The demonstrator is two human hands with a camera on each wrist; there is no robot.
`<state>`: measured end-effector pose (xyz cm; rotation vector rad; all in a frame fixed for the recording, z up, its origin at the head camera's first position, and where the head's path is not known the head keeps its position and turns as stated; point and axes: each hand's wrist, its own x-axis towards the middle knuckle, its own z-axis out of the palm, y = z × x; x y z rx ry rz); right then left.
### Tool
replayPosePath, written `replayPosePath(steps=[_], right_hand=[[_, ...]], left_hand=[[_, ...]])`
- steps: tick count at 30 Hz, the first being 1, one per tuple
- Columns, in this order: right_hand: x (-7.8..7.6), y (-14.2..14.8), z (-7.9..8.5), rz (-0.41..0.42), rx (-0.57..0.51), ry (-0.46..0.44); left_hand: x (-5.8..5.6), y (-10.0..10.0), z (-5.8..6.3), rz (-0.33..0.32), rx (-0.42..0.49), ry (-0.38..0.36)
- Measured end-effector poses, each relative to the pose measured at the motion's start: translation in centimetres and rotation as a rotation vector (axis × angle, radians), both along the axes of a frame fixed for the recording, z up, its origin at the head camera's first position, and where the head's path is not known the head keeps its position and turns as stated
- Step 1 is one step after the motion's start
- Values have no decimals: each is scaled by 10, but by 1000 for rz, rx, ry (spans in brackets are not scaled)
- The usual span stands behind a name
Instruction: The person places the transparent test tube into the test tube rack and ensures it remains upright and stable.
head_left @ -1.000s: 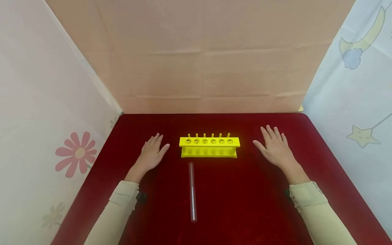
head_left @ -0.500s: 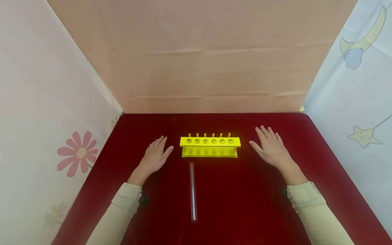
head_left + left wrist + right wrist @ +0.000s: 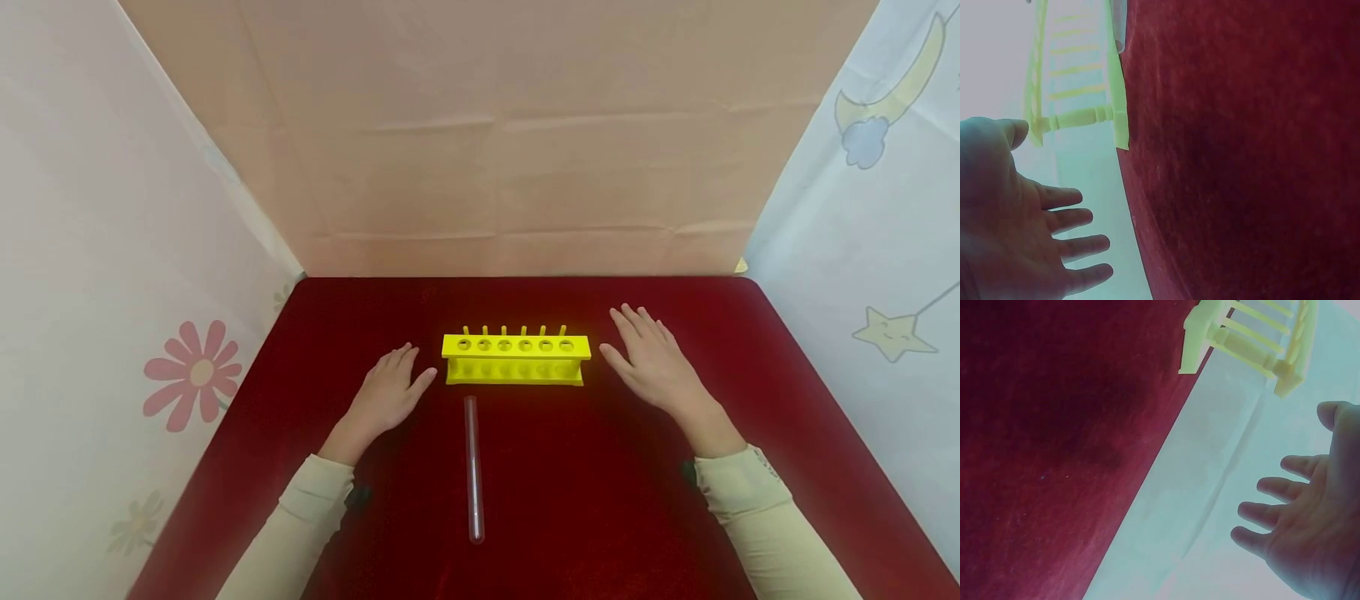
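Note:
A yellow test tube rack (image 3: pixel 516 347) stands upright on the dark red tabletop, with a row of round holes and a row of pegs behind them. In front of its left part lies a clear glass test tube (image 3: pixel 474 471), pointing toward the person. My left hand (image 3: pixel 386 392) is left of the rack, fingers spread and holding nothing. On the other side my right hand (image 3: pixel 652 362) is just off the rack's right end, its fingers extended and also holding nothing. Both wrist views show the palm apart from the rack (image 3: pixel 1119 106), and the right hand (image 3: pixel 1310 512) hovers beside it.
The dark red table (image 3: pixel 570 492) has rounded far corners. A tan paper sheet (image 3: pixel 495 167) rises behind it. White patterned cloths hang at both sides, one with a pink flower (image 3: pixel 200 372), the other with a star (image 3: pixel 895 333) and moon.
Both hands have moved inward, toward the rack. The left hand has also come slightly nearer the person. The rack and test tube have stayed in place on the table.

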<state>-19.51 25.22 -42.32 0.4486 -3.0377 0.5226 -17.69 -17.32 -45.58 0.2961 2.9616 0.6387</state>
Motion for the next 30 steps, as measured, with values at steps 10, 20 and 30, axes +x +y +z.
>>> replayPosePath(steps=[10,20,30], right_hand=[[0,-13,2,13,11,-19],[-1,-24,-1,25,13,-23],[0,-30,-9,32,18,-11]], left_hand=[[7,7,-2,-12,-8,-3],[14,13,-4,-32,-10,-18],[20,20,-5,-39,-6,-24]])
